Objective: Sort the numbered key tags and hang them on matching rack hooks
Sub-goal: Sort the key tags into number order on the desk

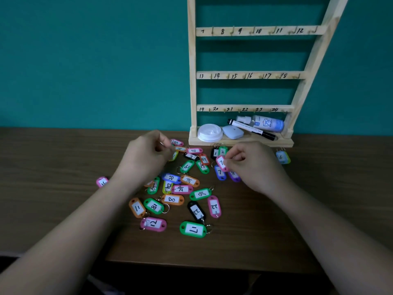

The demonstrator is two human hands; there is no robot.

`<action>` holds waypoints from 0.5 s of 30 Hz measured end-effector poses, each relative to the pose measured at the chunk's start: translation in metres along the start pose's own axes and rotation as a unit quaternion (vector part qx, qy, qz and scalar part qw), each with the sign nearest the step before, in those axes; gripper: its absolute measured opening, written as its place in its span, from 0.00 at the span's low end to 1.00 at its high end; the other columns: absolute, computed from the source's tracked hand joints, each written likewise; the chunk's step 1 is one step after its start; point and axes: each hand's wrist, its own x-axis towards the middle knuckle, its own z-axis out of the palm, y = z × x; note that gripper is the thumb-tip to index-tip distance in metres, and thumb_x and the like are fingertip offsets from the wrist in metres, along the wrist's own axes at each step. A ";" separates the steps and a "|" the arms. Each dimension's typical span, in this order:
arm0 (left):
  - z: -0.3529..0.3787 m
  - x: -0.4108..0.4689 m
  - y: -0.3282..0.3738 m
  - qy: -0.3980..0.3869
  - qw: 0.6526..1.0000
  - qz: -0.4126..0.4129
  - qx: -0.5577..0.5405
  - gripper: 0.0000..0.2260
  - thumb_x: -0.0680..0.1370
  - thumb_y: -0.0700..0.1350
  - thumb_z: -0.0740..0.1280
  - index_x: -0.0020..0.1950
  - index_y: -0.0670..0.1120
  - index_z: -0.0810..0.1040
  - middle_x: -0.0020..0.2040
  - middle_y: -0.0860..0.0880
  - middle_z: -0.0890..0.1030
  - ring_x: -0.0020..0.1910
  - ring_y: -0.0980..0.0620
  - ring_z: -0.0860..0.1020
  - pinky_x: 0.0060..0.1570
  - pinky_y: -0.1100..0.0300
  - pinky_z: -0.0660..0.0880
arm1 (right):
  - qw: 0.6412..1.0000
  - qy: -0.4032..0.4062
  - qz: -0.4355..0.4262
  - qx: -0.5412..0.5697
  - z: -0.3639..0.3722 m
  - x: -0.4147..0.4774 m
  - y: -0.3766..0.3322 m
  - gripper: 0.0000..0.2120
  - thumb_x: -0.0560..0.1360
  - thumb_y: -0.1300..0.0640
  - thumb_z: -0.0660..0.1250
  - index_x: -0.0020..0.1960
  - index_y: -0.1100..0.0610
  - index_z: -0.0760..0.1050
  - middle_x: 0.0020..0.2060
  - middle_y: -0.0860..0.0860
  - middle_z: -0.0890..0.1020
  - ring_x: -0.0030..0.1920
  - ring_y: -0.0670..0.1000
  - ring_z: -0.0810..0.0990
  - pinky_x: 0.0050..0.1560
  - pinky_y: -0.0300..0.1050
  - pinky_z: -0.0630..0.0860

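Nearest me on the wooden table [63, 158]: green tag 17 [193, 229] and pink tag 12 [153, 224]. Just past them are black tag 22 [196, 210], pink tag 22 [214, 206], orange tag 11 [137, 207], green tag 18 [154, 206] and orange tag 8 [172, 199]. More tags lie loose in the pile beyond, some overlapping.

My left hand [146, 155] is over the far left of the pile, fingers curled, thumb and forefinger close together. Can't tell if they've got a tag or ring.

My right hand [248, 165] pinches pink tag 7 [221, 162] between thumb and fingertips. It's tilted, just above blue tag 7 [220, 172], with a purple tag [234, 175] beside that. Black tag 1 [214, 153] and green tag 2 [222, 151] sit right behind, near the rack base. Light blue tag 6 [281, 156] lies apart on the right.

The wooden rack [192, 81] stands against the teal wall, rails numbered 7–12, 13–18 and 19–24. Its base holds a white lid [210, 133], a pale blue case [232, 132], a marker [252, 129] and a spray bottle [263, 123].
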 end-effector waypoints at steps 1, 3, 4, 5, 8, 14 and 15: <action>-0.002 0.004 -0.004 0.010 1.000 0.001 0.017 0.03 0.80 0.48 0.72 0.46 0.53 0.81 0.43 0.55 0.85 0.45 0.57 0.83 0.45 0.57 0.79 | 1.000 -0.005 0.001 -0.007 0.002 -0.001 0.000 0.01 0.79 0.53 0.75 0.48 0.48 0.84 0.39 0.43 0.86 0.41 0.39 0.83 0.37 0.35 0.71; -0.006 0.012 -0.013 0.030 0.999 0.000 0.042 0.04 0.80 0.47 0.71 0.46 0.53 0.81 0.43 0.55 0.85 0.45 0.58 0.82 0.42 0.61 0.76 | 1.000 -0.013 0.005 -0.016 0.004 -0.003 -0.002 0.02 0.79 0.53 0.75 0.48 0.48 0.83 0.39 0.43 0.85 0.40 0.39 0.82 0.36 0.36 0.70; -0.008 0.017 -0.018 0.039 0.998 0.000 0.051 0.04 0.80 0.46 0.70 0.46 0.53 0.81 0.43 0.55 0.85 0.44 0.58 0.81 0.40 0.63 0.74 | 1.000 -0.017 0.007 -0.019 0.005 -0.003 -0.003 0.02 0.79 0.54 0.75 0.49 0.48 0.83 0.39 0.43 0.85 0.40 0.39 0.82 0.36 0.37 0.70; -0.009 0.021 -0.021 0.046 0.997 -0.001 0.062 0.04 0.80 0.46 0.70 0.46 0.53 0.81 0.43 0.55 0.84 0.44 0.59 0.81 0.39 0.65 0.72 | 0.999 -0.020 0.009 -0.024 0.006 -0.004 -0.004 0.02 0.79 0.54 0.75 0.49 0.48 0.83 0.39 0.43 0.84 0.40 0.39 0.81 0.37 0.37 0.70; -0.008 0.031 -0.030 0.044 0.993 0.024 0.103 0.03 0.80 0.44 0.70 0.49 0.52 0.81 0.46 0.56 0.83 0.48 0.53 0.81 0.43 0.61 0.72 | 0.999 -0.022 0.006 -0.041 0.007 -0.005 -0.004 0.04 0.78 0.54 0.76 0.48 0.48 0.82 0.41 0.43 0.85 0.42 0.39 0.82 0.38 0.39 0.73; 0.009 0.039 -0.031 -0.057 0.978 0.112 0.166 0.14 0.83 0.46 0.67 0.69 0.56 0.76 0.68 0.53 0.79 0.69 0.47 0.72 0.68 0.43 0.71 | 0.997 -0.020 -0.001 -0.069 0.010 -0.006 -0.004 0.04 0.78 0.51 0.75 0.49 0.46 0.80 0.43 0.43 0.83 0.45 0.41 0.81 0.47 0.45 0.81; 0.011 0.038 -0.029 -0.068 0.975 0.112 0.179 0.15 0.84 0.47 0.65 0.71 0.56 0.74 0.70 0.53 0.77 0.71 0.47 0.71 0.70 0.40 0.70 | 0.998 -0.015 -0.008 -0.067 0.010 -0.006 -0.004 0.03 0.79 0.51 0.74 0.49 0.46 0.80 0.43 0.42 0.83 0.45 0.40 0.81 0.46 0.43 0.80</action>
